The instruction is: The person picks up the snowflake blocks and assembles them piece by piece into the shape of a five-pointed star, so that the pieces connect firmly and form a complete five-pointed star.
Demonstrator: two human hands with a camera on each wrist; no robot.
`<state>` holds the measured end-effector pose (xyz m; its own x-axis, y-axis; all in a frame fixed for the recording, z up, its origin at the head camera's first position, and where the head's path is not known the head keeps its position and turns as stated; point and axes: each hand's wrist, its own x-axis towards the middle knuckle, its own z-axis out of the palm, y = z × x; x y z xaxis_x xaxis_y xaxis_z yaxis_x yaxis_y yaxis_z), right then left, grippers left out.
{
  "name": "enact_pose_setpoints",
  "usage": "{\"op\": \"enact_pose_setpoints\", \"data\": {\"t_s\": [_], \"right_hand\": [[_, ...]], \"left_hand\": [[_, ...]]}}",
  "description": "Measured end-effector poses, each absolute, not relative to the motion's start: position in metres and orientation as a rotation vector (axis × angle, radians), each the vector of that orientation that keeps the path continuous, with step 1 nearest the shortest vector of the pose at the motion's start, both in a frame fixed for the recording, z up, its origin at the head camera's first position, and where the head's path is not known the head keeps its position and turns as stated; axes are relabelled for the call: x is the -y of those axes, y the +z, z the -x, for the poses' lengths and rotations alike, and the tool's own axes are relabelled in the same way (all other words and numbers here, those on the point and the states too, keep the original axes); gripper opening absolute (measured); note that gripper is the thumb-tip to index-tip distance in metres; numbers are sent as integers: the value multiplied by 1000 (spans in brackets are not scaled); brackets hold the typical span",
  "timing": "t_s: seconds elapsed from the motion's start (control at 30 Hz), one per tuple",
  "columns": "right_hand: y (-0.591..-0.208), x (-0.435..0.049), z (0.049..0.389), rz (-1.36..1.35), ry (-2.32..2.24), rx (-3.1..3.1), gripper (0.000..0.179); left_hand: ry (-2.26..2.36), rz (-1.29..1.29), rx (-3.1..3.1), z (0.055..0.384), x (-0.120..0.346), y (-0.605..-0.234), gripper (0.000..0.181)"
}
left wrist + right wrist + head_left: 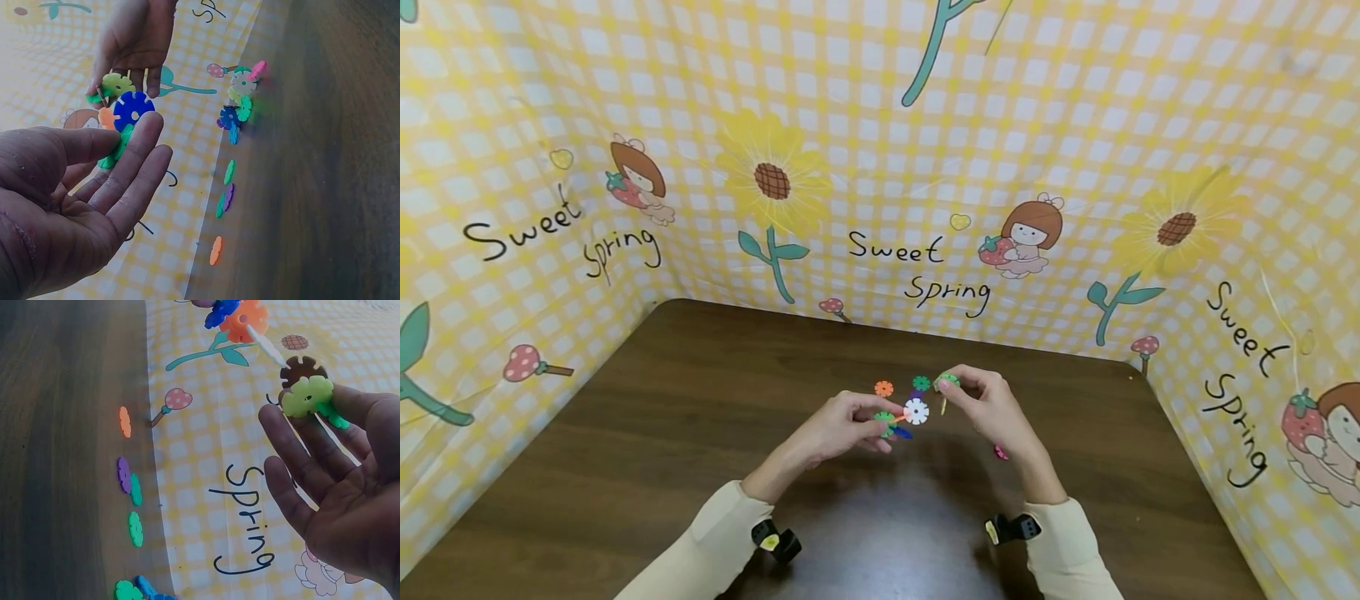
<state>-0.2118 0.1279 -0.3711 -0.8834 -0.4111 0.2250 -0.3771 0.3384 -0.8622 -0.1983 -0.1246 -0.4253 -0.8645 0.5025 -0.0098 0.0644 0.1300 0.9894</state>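
Slotted, flower-shaped plastic discs are joined into small clusters in both hands. My left hand [842, 427] pinches one cluster between thumb and fingers. Its green disc [115, 150] lies at the fingertips, with a blue disc [134, 109], an orange disc [245, 322] and a white disc [916, 411] joined on. Opposite, my right hand [992, 404] pinches a second cluster made of a yellow-green disc [307, 398], a brown disc [303, 370] and a green disc [334, 417]. In the right wrist view, the white disc's edge points toward the brown disc across a small gap.
Loose discs lie on the dark wooden table [700, 417] beyond the hands: an orange disc [883, 389], a purple disc [124, 475] and green discs [135, 529]. A mixed pile of discs [242, 94] is near the right forearm. Checked cloth [880, 167] walls the table's back and sides.
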Motion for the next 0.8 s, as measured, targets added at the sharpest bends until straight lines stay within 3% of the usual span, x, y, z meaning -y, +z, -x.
{"op": "enact_pose_setpoints", "data": {"t_s": [0.27, 0.6, 0.8], "right_hand": [[-371, -128, 211, 750, -1608, -2525, 18], [-392, -133, 224, 749, -1701, -2447, 20], [-397, -133, 227, 712, -1701, -2436, 19]], "left_hand": [[1821, -508, -2060, 197, 121, -425, 28], [1846, -454, -2019, 197, 109, -425, 43], [1821, -405, -2152, 197, 102, -424, 36]]}}
